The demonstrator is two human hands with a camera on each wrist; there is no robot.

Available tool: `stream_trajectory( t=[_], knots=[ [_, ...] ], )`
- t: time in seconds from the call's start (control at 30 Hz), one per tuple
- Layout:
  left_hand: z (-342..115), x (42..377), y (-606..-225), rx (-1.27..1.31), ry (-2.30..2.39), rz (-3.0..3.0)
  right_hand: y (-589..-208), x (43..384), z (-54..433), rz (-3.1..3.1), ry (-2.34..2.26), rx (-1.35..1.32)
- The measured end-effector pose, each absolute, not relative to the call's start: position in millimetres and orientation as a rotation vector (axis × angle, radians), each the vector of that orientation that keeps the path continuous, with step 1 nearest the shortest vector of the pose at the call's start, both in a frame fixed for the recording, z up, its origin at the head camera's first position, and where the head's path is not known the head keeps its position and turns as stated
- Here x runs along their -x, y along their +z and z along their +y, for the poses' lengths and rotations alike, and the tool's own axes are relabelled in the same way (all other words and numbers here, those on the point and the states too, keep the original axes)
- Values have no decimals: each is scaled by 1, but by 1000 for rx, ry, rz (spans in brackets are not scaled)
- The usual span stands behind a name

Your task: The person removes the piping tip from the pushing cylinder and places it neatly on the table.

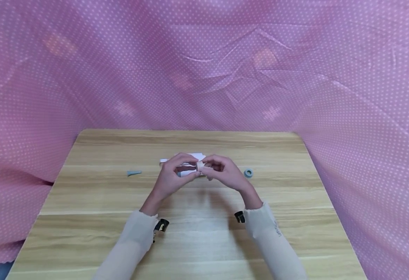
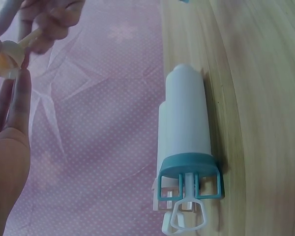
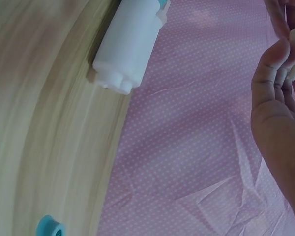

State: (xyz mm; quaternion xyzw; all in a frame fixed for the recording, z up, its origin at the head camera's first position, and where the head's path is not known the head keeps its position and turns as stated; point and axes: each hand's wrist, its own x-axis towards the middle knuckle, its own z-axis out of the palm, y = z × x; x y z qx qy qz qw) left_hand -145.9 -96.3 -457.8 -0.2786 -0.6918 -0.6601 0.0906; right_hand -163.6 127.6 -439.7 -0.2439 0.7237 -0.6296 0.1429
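Both hands are raised over the middle of the table around one small pale cap-like piece (image 1: 200, 166). My left hand (image 1: 171, 177) holds it between thumb and fingers; in the left wrist view the cap (image 2: 12, 55) looks hollow. My right hand (image 1: 228, 174) meets it from the other side, its fingers pinching a thin pale stick (image 2: 30, 38) that runs to the cap. Whether the stick is part of the cap I cannot tell. Below the hands lies a white plunger tube (image 2: 187, 113) with a teal collar (image 2: 189, 164) and a white loop handle (image 2: 189, 215).
A second white tube (image 2: 162, 132) lies beside the first, partly hidden. On the table (image 1: 197, 241), a small teal cone (image 1: 134, 173) lies to the left and a teal ring-shaped piece (image 1: 248, 173) to the right. Pink dotted cloth (image 1: 204, 77) hangs around the table.
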Motion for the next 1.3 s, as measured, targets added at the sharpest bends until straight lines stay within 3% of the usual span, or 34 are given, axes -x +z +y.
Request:
stream_trajectory(
  t=[1.3],
  knots=[
    [-97,144,-462,644,-2028,-2014,-443,160,136,2023,-2150,660]
  ],
)
